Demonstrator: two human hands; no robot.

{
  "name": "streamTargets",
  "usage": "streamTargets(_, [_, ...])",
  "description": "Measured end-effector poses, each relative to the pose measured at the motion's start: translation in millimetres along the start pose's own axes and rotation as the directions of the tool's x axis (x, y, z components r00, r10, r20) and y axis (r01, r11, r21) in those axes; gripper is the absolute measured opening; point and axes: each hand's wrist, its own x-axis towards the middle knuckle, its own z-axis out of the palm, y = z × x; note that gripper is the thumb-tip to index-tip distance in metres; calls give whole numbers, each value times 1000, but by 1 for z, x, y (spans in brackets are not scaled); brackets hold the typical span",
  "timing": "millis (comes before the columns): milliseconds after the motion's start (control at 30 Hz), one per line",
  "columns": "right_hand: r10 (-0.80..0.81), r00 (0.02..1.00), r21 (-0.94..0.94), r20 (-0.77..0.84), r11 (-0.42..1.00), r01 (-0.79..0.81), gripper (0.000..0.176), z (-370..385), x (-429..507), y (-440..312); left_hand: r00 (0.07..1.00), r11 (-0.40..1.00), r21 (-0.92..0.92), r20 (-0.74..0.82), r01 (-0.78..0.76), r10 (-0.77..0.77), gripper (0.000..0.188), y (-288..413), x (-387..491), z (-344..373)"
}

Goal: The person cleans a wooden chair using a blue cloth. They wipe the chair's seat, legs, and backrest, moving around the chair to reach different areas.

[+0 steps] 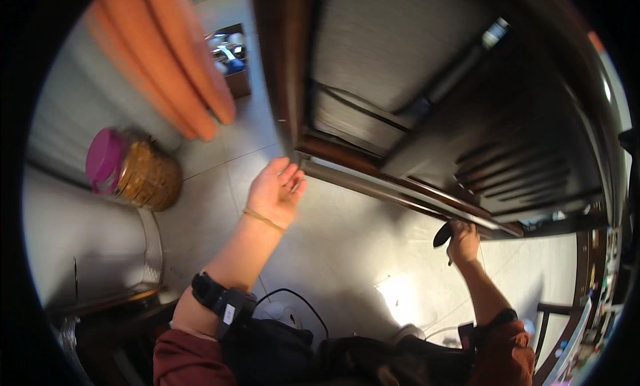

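My left hand (276, 188) is raised over the tiled floor with its palm up. Its fingers are loosely curled and slightly apart, and they hold nothing. Close to its fingertips is the lower corner of a dark wooden cabinet frame (292, 101). My right hand (464, 242) grips a black object with a flat rounded end (442, 235), just below the cabinet's pale lower rail (425, 198). What that object is cannot be made out, as the fingers cover part of it. Inside the cabinet, a black cable (365, 111) crosses a grey surface beside a slotted dark panel (520, 171).
To the left, a clear jar with a purple lid (106, 158) stands on the tiled floor (320, 236). Orange fabric (175, 61) hangs behind it. Beyond is a box of mixed items (237, 83). A loose black cord (302, 293) curves near my body.
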Motion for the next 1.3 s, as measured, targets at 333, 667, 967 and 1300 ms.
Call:
streamTargets(333, [420,836,470,-353,853,-230,47,135,40,-23,949,905,343,95,252,-301,23,-85,-7,49])
streamTargets(667, [255,939,529,-229,843,-100,56,97,10,59,883,648,759,262,60,-389,30,-150,-47,65])
streamTargets(967, [614,687,734,-389,657,-172,44,121,31,91,902,837,504,226,215,-368,19,-172,-98,70])
streamTargets(1300, [881,365,858,-300,417,-300,39,105,16,126,948,642,765,174,41,-267,18,-190,-69,63])
